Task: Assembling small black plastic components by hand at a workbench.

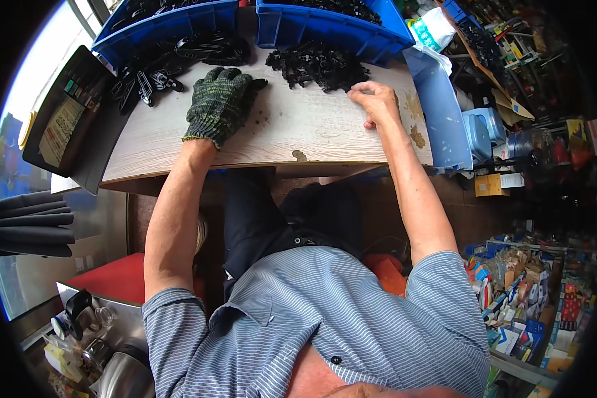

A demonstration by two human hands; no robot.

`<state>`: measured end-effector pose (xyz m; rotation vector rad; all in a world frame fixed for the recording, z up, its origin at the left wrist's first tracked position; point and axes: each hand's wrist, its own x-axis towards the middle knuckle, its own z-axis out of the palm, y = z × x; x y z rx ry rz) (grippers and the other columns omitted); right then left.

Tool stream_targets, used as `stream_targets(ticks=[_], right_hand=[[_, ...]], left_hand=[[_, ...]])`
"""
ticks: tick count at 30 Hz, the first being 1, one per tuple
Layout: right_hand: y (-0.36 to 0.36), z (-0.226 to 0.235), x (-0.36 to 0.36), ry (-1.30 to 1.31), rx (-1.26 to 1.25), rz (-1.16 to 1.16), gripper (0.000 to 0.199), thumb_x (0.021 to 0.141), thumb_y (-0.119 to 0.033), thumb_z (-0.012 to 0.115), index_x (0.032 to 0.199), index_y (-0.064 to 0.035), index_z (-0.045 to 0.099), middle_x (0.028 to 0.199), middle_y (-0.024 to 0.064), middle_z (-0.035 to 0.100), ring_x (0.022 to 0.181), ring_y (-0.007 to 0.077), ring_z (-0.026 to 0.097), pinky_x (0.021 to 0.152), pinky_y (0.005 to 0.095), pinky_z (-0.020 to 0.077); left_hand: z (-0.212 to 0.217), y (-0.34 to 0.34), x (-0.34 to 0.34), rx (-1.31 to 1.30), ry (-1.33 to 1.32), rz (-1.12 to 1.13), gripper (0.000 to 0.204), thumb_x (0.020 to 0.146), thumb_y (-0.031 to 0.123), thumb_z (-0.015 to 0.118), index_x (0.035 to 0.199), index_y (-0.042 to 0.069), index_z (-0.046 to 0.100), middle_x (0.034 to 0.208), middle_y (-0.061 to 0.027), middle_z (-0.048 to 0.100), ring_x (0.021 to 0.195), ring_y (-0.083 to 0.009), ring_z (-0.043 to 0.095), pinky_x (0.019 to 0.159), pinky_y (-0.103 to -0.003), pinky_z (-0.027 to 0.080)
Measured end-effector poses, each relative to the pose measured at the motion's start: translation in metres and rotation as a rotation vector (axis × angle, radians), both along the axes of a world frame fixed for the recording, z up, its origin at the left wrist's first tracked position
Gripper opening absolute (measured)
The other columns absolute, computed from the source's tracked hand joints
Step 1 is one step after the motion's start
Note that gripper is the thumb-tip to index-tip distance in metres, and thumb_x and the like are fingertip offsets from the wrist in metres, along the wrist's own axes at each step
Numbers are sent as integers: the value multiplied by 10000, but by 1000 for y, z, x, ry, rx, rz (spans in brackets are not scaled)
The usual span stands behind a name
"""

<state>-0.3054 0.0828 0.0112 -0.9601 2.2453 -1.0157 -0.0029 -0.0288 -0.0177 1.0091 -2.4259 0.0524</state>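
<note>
My left hand [220,103], in a dark green knitted glove, rests over the light wood-grain table [298,129]. Its fingers curl round a black part, most of which is hidden; a dark end [259,84] sticks out on the right side. To its left and beyond lies a loose pile of long black plastic parts [212,50]. My bare right hand [377,103] is at the right edge of a heap of small black plastic pieces [318,66]. Its thumb and fingers are drawn together; whatever may be between them is too small to make out.
Two blue bins [338,30] [172,28] filled with black parts stand along the far edge. A dark open case [66,119] leans at the left end. A pale blue container [441,109] borders the right side, with crowded shelves [530,298] beyond.
</note>
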Motion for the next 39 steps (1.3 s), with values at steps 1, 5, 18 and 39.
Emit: stream_targets(ticks=[1,5,18,39], right_hand=[[-1,2,2,37,44,14,196,790,-239,826,954,-143,779,730,27,644,485,125,529,404,281,480],[0,-1,-3,54,50,33,206,781,-254,833,945,-141,780,746,30,650,531,125,554,408,281,486],[5,2,-3,39,49,123,176,803,-232,807,941,-127,779,879,45,709,625,132,599,423,265,492],[41,-4,25,-531,-225,157,250,862,-204,774,991,-15,672,558,-34,517,404,66,444,496,280,532]], left_hand=[[0,0,2,14,17,-5,249,942,344,628,1016,125,721,1093,-112,682,1127,-358,600,913,-496,484],[3,1,-2,15,7,3,260,954,357,622,994,122,725,1064,-112,688,1085,-356,617,890,-491,497],[4,2,0,-35,92,-24,317,969,385,608,937,95,734,983,-118,691,969,-350,642,827,-467,513],[4,91,-63,986,816,-245,391,965,205,684,1319,51,619,1055,-54,704,791,-95,638,709,-254,541]])
